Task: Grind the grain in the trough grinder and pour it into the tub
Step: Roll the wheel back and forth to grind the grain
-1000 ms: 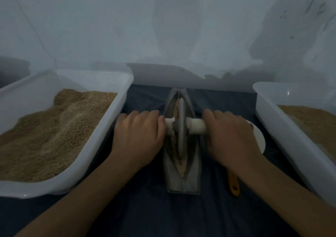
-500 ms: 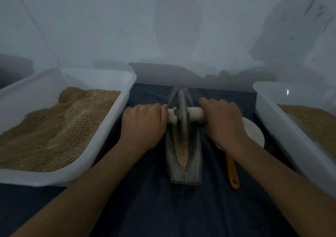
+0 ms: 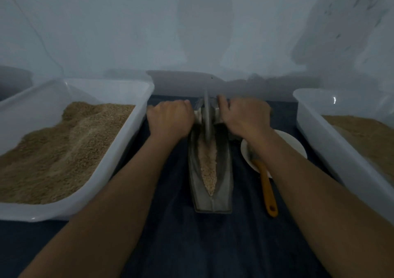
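- The grinder trough [image 3: 210,184] is a narrow, boat-shaped piece of dull grey metal, pointed at both ends; its long axis runs from 6 o'clock to 12 o'clock, straight away from the person, at the centre of the dark blue cloth [image 3: 191,245]
- A thin grey metal wheel [image 3: 206,118] stands on edge in the groove at the trough's far end, with a pale round handle bar [image 3: 198,115] through its hub running crosswise, 9 o'clock to 3 o'clock
- The left hand [image 3: 170,119] has its fingers curled over the bar on the 9 o'clock side of the wheel; the right hand [image 3: 245,117] grips the bar on the 3 o'clock side (both are a little blurred)
- Pale, coarse grain [image 3: 207,167] lies in a tapering strip along the groove, from the wheel to the near tip
- At 9 o'clock sits a white, smooth plastic tub [image 3: 119,160], rectangular with rounded corners, heaped with tan, sandy grain [image 3: 64,150]
- At 3 o'clock a second white tub [image 3: 315,128] holds a flatter layer of similar brown grain [image 3: 366,133]
- Between the trough and that second tub lies a round white plate [image 3: 292,145], partly under the right forearm; a brush with an orange handle [image 3: 266,184] rests on its rim, the handle pointing towards 6 o'clock
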`<state>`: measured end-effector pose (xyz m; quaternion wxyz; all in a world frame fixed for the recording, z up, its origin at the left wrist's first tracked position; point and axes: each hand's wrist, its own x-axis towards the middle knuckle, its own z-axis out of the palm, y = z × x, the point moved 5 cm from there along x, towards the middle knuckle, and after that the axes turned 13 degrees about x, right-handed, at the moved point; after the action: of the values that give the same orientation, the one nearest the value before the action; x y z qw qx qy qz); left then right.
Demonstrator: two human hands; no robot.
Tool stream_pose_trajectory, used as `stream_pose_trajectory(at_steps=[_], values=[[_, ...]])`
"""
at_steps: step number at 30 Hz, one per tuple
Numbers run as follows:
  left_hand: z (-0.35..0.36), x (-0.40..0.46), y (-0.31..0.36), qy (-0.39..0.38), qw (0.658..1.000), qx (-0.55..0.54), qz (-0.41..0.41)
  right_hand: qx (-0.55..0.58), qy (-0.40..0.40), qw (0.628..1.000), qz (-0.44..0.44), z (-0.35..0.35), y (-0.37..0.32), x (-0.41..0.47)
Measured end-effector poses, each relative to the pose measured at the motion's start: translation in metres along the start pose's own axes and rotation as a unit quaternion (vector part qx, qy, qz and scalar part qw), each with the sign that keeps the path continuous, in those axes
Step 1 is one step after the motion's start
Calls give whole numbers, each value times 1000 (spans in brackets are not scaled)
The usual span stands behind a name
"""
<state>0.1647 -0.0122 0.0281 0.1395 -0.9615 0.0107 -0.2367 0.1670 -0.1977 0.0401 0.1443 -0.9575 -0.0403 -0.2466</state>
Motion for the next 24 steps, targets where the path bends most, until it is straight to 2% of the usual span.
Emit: stream_pose_trajectory(at_steps=[3, 5, 9, 14, 17, 20, 22, 24], values=[[1, 18, 5, 2, 1000, -5, -5, -4, -34, 997, 62, 10, 6, 17], [-5, 11, 4, 9, 1000, -4, 11, 7, -35, 997, 65, 7, 8, 5], [-25, -51, 1, 37, 999, -16, 29, 50, 4, 999, -8, -12, 7, -58], [-41, -108, -19, 130, 984, -114, 34, 92, 72, 990, -79, -43, -2, -110], [-36, -93, -17, 101, 986, -125, 43, 48, 74, 993, -78, -38, -6, -100], [-21, -55, -7, 59, 995, -58, 52, -25, 59, 996, -56, -18, -8, -56], [-10, -26, 0, 30, 998, -4, 55, -17, 39, 999, -22, -4, -1, -21], [-2, 0, 3, 8, 999, 5, 39, 18, 22, 999, 19, 5, 5, 4]])
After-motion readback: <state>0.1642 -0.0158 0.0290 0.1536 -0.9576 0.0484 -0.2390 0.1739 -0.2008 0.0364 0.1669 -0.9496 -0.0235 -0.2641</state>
